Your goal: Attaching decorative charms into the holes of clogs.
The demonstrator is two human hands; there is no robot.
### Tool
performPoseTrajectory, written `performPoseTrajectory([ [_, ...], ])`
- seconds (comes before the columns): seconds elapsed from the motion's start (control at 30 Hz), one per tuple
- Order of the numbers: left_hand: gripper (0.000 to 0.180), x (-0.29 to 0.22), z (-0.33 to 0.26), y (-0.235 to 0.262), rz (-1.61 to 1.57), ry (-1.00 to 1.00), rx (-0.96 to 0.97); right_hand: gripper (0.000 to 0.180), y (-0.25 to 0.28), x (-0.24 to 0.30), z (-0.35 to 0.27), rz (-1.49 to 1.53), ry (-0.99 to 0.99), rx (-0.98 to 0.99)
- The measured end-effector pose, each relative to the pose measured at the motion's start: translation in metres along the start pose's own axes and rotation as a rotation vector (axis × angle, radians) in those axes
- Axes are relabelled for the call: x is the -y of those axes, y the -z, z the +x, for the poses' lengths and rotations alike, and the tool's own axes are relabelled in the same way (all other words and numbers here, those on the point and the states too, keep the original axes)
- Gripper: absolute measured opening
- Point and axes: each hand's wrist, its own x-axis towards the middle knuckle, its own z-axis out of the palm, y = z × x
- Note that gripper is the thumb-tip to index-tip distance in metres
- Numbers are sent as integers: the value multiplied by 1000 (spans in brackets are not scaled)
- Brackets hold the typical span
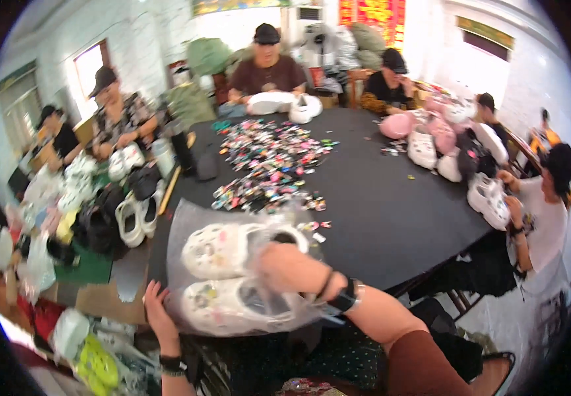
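A pair of white clogs with coloured charms lies side by side in a clear plastic bag [176, 237] at the near table edge. The far clog [214, 251] and the near clog [216, 305] both point left. My right hand [292, 269] reaches across the bag, over the heel end of the far clog. It is slightly blurred and its fingers are hidden, so its grip does not show. My left hand [160, 317] is at the bag's left side by the table edge, fingers stretched and apart, holding nothing. Whether it touches the plastic is unclear.
A wide pile of small colourful charms [265, 158] covers the dark table [378, 191]. White clogs [130, 221], a bottle [163, 157] and bagged shoes stand left. Pink and white clogs [422, 146] lie right. Several people sit around the table handling shoes.
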Motion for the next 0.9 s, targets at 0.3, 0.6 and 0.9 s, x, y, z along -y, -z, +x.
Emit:
performPoseTrajectory([
  [0.3,28,-52,-11,-37,110,169,138,14,48,16,-55,-49,193,-288],
  [0.6,15,-41,27,25,-312,217,-374,13,83,14,-95,-112,22,-98],
  [0.9,30,2,28,153,-777,105,-750,18,74,0,-108,-41,-98,-227],
])
